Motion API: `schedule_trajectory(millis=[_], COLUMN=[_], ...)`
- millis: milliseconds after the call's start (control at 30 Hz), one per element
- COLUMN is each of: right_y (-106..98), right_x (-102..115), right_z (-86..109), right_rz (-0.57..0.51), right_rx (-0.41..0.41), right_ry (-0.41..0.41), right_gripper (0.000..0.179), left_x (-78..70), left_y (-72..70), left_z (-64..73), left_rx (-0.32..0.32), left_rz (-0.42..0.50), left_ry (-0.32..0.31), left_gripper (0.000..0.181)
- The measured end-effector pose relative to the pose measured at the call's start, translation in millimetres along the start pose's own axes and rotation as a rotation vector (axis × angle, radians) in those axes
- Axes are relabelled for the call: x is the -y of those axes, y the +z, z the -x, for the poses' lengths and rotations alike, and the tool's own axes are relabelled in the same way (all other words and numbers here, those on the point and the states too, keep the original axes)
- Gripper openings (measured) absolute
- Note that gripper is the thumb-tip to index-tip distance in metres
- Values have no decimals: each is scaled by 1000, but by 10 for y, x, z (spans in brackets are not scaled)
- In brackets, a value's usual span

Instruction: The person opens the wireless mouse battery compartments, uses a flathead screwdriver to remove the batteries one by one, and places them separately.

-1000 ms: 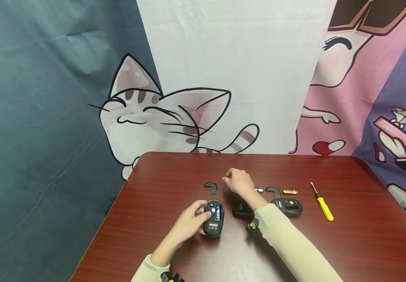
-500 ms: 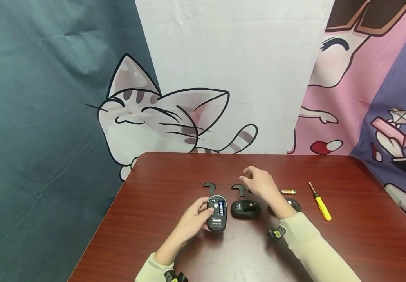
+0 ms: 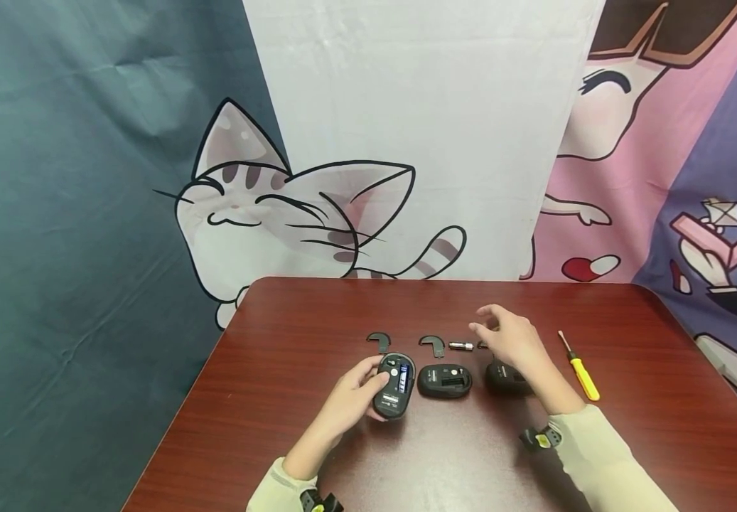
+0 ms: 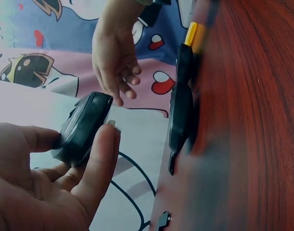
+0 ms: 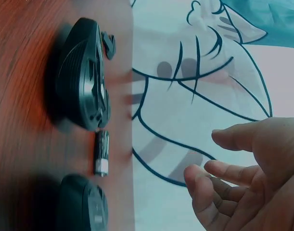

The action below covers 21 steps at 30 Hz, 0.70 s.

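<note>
My left hand (image 3: 345,402) grips a black computer mouse (image 3: 395,390), its underside facing up and a blue battery (image 3: 403,379) lying in the slot. In the left wrist view, thumb and fingers hold that mouse (image 4: 84,127) by its sides, off the table. My right hand (image 3: 512,340) hovers over a third mouse (image 3: 502,377) on the right, partly covering it. Between its loosely bent fingers in the right wrist view there is nothing. A second mouse (image 3: 445,382) lies upside down in the middle, with its battery slot bare. Behind it is a silvery battery (image 3: 460,346).
Two hook-shaped battery covers (image 3: 379,340) lie behind the left and middle mice; part of another cover (image 3: 482,345) shows by the right hand. A yellow-handled screwdriver (image 3: 581,370) lies at the right of the brown table (image 3: 266,341). A printed cloth (image 3: 470,107) hangs behind.
My right hand has moved right, from behind the middle mouse to above the right one, uncovering the middle mouse, its cover and the silvery battery. The left hand keeps its mouse, shifted slightly.
</note>
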State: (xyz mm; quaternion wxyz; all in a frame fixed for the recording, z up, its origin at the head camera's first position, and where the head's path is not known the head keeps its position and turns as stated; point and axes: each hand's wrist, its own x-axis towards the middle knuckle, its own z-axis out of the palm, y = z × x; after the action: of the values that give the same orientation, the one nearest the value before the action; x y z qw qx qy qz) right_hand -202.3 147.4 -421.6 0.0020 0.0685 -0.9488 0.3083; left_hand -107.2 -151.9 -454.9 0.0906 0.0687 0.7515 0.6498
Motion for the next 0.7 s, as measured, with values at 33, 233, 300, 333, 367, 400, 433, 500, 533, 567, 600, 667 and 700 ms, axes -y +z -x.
schedule_trajectory(millis=[33, 233, 300, 333, 367, 400, 433, 500, 533, 567, 600, 667, 700], right_y=[-17, -118, -156, -175, -193, -208, -223, -253, -264, -276, -290, -321, -332], right_x=[-28, -221, -292, -326, -360, -395, -425, -485, -513, -541, -567, -620, -648], right_z=[19, 147, 192, 214, 234, 250, 265, 286, 293, 301, 311, 334, 345], right_rz=[2, 23, 28, 29, 28, 29, 29, 32, 36, 40, 45, 49, 51], right_rx=[-2, -22, -25, -23, -23, -26, -26, -27, -30, -34, -39, -41, -43], right_ry=[-1, -3, 5, 11, 17, 21, 26, 32, 34, 36, 39, 48, 51], right_gripper=[44, 48, 49, 50, 51, 52, 52, 53, 53, 53, 53, 53, 53], left_x=[-7, -10, -1, 2, 3, 7, 8, 11, 15, 17, 19, 19, 19], left_y=[2, 21, 24, 25, 26, 25, 23, 23, 24, 26, 30, 39, 44], left_z=[-1, -16, -24, -27, -29, -31, -31, -34, -35, -38, -40, -41, -40], left_rx=[6, 45, 50, 51, 51, 50, 51, 50, 50, 54, 58, 66, 70], left_rz=[-3, -3, -1, -4, -5, -9, -10, -13, -16, -14, -13, -8, -7], left_ry=[-6, -2, 8, 11, 14, 14, 14, 11, 9, 10, 11, 15, 17], left_gripper=[41, 43, 44, 44, 44, 44, 44, 44, 44, 44, 45, 45, 46])
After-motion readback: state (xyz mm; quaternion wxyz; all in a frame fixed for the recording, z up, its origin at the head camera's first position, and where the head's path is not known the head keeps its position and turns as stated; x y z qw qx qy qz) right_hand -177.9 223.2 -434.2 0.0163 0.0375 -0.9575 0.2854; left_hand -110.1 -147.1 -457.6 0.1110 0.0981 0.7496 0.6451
